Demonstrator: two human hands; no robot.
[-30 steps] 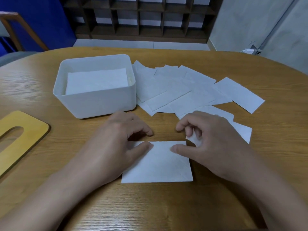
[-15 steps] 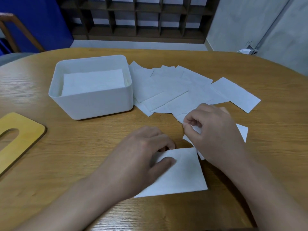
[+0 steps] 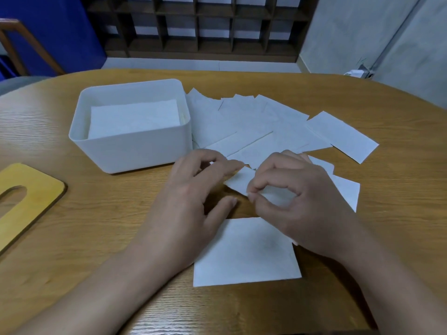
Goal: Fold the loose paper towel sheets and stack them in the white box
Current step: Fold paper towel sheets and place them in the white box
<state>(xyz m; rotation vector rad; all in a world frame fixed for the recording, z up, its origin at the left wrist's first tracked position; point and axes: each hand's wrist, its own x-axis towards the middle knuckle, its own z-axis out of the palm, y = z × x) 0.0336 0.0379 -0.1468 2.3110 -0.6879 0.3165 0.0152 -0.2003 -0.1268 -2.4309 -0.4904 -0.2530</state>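
- While both hands are working over the wooden table (image 3: 362, 238), the right hand (image 3: 297, 201) is pinching the near corner of a loose paper towel sheet (image 3: 242, 181) between thumb and forefinger, its other fingers curling loosely above.
- The left hand (image 3: 191, 204) is reaching in from the left; its fingertips are meeting the far corner of the same sheet and appear to be nipping it, while the thumb is pointing free toward the right hand, touching nothing.
- That sheet is lying just beyond the folded sheet (image 3: 246, 252), which is resting flat on the table at the near edge, partly covered by both wrists.
- The scattered sheets (image 3: 278, 131) are overlapping one another in a fan behind the hands, their left edge touching the white box (image 3: 135, 151).
- One outlying sheet (image 3: 343, 136) is lying at the far right of the fan, and another sheet (image 3: 348, 189) is showing just past the right hand, largely hidden by it.
- Inside the white box, a stack of folded sheets (image 3: 135, 117) is sitting flat below the rim.
- A yellow wooden lid (image 3: 31, 197) with a slot is lying at the left edge, well apart from the box.
- A dark lattice shelf (image 3: 200, 22) and a blue panel (image 3: 48, 32) are standing beyond the table.
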